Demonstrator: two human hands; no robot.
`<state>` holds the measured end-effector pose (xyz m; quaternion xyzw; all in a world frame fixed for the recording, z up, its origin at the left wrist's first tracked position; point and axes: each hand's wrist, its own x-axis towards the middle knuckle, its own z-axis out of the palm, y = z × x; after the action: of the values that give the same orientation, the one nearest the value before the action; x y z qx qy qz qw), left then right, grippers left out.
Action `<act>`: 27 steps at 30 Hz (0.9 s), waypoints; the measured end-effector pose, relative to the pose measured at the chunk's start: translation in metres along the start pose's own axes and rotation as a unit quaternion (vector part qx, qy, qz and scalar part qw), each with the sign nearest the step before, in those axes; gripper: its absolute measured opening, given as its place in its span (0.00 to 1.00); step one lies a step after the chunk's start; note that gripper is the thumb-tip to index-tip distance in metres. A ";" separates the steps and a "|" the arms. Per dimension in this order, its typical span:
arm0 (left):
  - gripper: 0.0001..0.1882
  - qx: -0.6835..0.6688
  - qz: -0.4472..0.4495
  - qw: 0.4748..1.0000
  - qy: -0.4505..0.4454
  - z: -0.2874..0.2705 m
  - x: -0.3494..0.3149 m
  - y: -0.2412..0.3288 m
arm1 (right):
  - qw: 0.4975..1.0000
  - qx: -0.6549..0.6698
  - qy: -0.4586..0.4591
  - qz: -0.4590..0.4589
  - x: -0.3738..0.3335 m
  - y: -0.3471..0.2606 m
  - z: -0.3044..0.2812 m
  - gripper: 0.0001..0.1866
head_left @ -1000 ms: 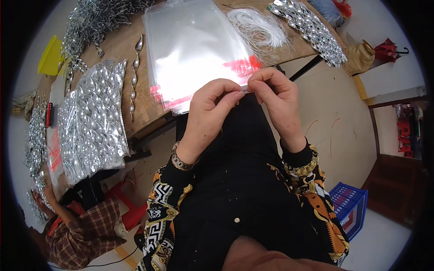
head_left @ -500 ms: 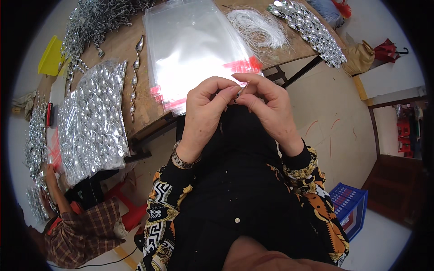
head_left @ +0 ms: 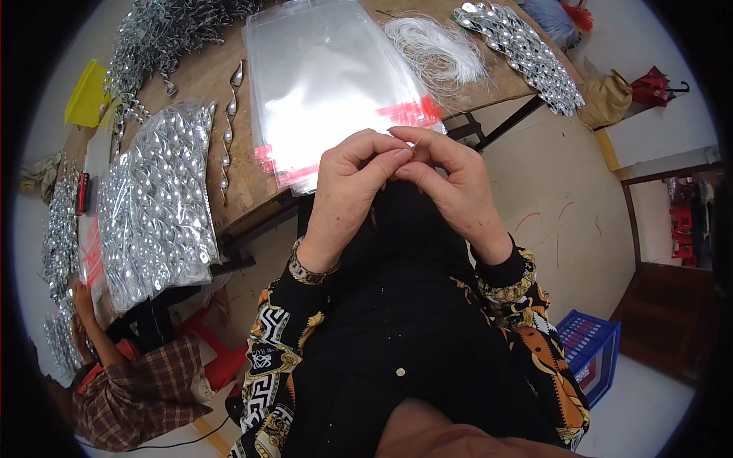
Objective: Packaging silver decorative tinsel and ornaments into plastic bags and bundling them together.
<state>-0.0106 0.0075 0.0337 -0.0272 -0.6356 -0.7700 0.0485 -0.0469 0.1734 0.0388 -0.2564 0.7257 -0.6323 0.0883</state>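
In front of my body, just off the table's near edge, my two hands meet fingertip to fingertip. My left hand is closed in a pinch, and so is my right hand. A tiny bit of something thin shows between the fingertips, too small to name. Just beyond them lies a stack of clear plastic bags with red strips along the near edge. A hank of white string rests right of the bags. On their left lies one silver twisted ornament.
Bagged silver twisted ornaments lie at the table's left. More ornaments are heaped at the far left and far right. A co-worker in a checked shirt sits lower left. A blue crate stands on the floor at right.
My fingertips have drawn a little closer together, with the small thing between them now less visible. The co-worker's arm has shifted slightly.
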 end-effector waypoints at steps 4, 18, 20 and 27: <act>0.06 -0.019 -0.019 1.000 -0.015 -0.003 0.001 -0.003 | 1.000 0.001 -0.001 -0.002 0.000 -0.002 0.000 0.21; 0.06 -0.062 -0.049 0.996 -0.036 -0.007 0.003 -0.011 | 1.000 -0.017 -0.019 -0.005 -0.002 -0.001 -0.002 0.22; 0.06 -0.066 -0.055 0.996 -0.039 -0.007 0.003 -0.009 | 1.000 0.008 -0.017 0.018 -0.002 -0.002 -0.004 0.22; 0.06 -0.014 -0.027 0.999 -0.018 -0.007 0.002 -0.005 | 0.999 -0.001 -0.023 0.024 0.002 -0.004 -0.020 0.19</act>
<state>-0.0126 0.0018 0.0276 -0.0241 -0.6261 -0.7792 0.0158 -0.0567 0.1891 0.0470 -0.2530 0.7302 -0.6233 0.1196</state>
